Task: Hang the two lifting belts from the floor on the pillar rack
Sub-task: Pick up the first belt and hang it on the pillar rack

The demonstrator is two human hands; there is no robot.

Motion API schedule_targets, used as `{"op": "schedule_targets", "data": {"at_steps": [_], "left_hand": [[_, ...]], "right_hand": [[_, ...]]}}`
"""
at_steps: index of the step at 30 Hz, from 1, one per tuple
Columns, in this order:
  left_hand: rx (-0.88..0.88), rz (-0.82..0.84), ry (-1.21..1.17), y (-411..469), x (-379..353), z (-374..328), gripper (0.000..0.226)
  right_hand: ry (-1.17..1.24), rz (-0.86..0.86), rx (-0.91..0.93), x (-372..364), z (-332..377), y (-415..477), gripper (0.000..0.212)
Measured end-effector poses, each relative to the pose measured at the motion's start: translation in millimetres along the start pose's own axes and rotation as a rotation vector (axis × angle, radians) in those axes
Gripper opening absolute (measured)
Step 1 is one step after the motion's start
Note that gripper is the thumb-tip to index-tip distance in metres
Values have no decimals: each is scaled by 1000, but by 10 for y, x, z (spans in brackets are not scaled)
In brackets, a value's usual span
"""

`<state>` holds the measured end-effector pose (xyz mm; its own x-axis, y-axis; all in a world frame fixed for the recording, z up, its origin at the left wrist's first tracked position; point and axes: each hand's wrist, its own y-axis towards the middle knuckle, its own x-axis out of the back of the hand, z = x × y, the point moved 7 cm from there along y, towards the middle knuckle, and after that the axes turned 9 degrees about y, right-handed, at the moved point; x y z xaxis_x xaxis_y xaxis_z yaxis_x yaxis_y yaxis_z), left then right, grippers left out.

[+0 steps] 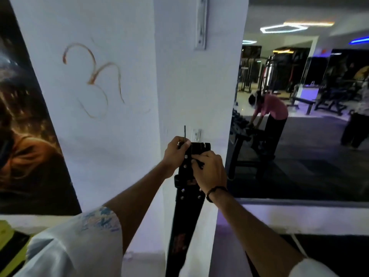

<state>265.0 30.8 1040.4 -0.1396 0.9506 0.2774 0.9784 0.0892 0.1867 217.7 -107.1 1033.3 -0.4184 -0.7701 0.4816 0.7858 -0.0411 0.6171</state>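
Observation:
A black lifting belt with metal studs hangs down the front of the white pillar. Its buckle end is held up at a small white bracket and a thin upright metal peg on the pillar. My left hand pinches the belt's top left edge just below the peg. My right hand grips the belt's upper part from the right and covers it there. Whether a second belt lies behind this one I cannot tell.
A long metal strip is fixed higher on the pillar. A poster covers the wall at left. At right a mirror shows a bent-over person, a dumbbell rack and gym machines. A white cable runs along the dark floor.

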Motion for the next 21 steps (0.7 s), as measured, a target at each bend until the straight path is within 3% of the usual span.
{"op": "schedule_targets", "data": {"at_steps": [3,6,8,13,21], "left_hand": [[-106,-46,12,15,250,-498,14],[-171,-95,-11,52,521,-932,12],[-210,-126,-37,85,676,-1233,11],[-303,-169,-58,82,907,-1951,16],[-348,-213,-131,17,1134,-2527,25]], "right_hand": [[137,-109,-30,301,134,299,17],[340,-183,-199,528,172,520,23],[506,-112,-274,587,299,697,30],[655,16,-228,804,877,1168,10],[851,169,-206,1291,1507,1362,21]]}}
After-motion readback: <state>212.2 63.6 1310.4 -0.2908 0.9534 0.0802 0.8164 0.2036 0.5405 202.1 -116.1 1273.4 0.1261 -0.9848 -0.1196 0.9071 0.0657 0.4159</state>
